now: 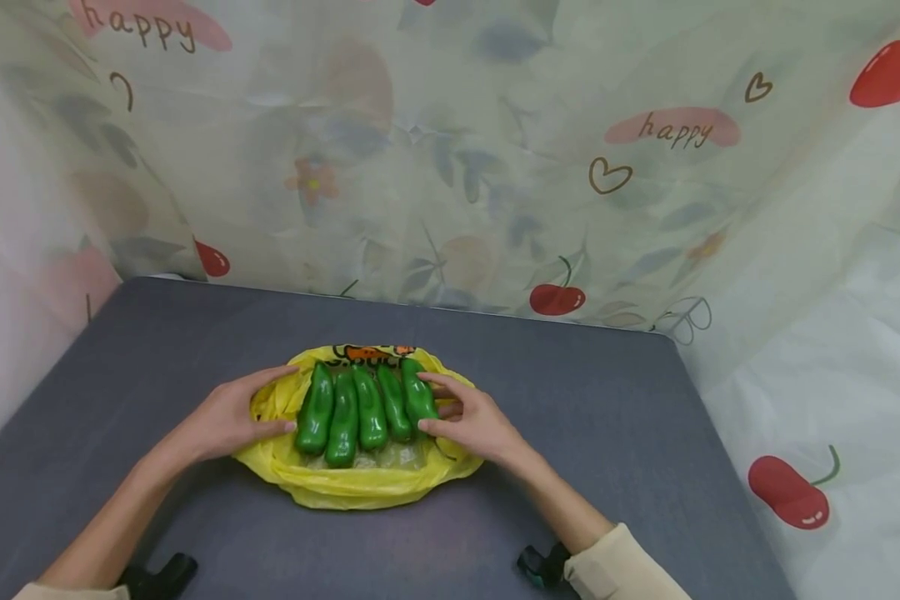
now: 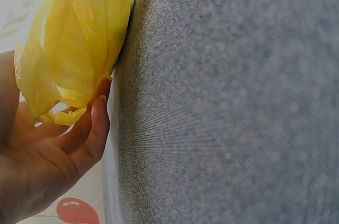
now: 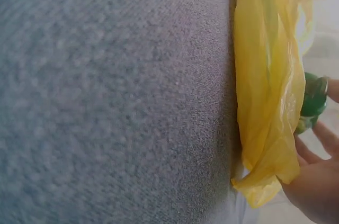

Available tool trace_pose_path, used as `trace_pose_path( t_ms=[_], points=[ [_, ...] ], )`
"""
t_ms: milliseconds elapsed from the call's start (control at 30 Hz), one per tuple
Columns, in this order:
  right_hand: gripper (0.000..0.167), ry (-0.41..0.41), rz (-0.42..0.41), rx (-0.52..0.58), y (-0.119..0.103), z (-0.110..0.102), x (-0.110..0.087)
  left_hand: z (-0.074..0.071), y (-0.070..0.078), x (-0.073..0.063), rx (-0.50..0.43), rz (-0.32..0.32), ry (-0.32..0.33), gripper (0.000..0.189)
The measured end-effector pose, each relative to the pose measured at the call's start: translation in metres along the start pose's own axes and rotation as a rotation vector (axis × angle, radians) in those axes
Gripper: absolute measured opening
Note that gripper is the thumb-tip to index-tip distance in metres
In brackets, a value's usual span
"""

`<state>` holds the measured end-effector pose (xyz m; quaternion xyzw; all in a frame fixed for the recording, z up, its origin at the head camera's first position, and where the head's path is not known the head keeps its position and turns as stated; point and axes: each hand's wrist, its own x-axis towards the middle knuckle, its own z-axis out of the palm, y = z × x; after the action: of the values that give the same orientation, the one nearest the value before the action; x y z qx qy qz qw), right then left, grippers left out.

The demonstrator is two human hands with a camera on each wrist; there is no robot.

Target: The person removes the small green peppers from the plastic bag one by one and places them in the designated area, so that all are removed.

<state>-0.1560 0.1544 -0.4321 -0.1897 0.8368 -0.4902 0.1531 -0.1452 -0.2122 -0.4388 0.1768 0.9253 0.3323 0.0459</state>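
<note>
Several glossy green peppers (image 1: 343, 419) lie side by side on a yellow plastic bag (image 1: 345, 492), which is spread with its rim rolled outward. My left hand (image 1: 228, 417) is at the bag's left side, fingers spread along the rim and thumb beside the leftmost pepper (image 1: 316, 412). In the left wrist view, relaxed fingers (image 2: 98, 123) reach around the crumpled bag edge. On the other side, my right hand (image 1: 468, 421) holds the rightmost pepper (image 1: 417, 392) between thumb and fingers. The right wrist view shows this pepper's end (image 3: 313, 97) at the fingertips, beyond the bag's side.
The bag sits on a dark grey table (image 1: 570, 400). Behind and beside it hangs a pale printed sheet (image 1: 450, 167) with cherries and "happy" lettering. Black wrist straps (image 1: 543, 567) show below the forearms.
</note>
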Motion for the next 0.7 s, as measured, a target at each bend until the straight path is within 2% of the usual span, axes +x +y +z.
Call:
trace_pose_path(
  t_ms=[233,467,700],
  points=[
    [0.064,-0.022,-0.052,0.084,-0.002,-0.007,-0.002,0.000,0.000,0.001,0.007,0.014,0.005,0.078],
    [0.065,-0.036,-0.051,0.142,-0.006,-0.018,-0.004,-0.002,-0.001,0.001,0.005,0.010,-0.006,0.078],
    [0.066,-0.026,-0.016,0.181,-0.014,-0.030,-0.008,0.000,-0.004,-0.001,0.006,0.013,-0.005,0.078]
  ],
)
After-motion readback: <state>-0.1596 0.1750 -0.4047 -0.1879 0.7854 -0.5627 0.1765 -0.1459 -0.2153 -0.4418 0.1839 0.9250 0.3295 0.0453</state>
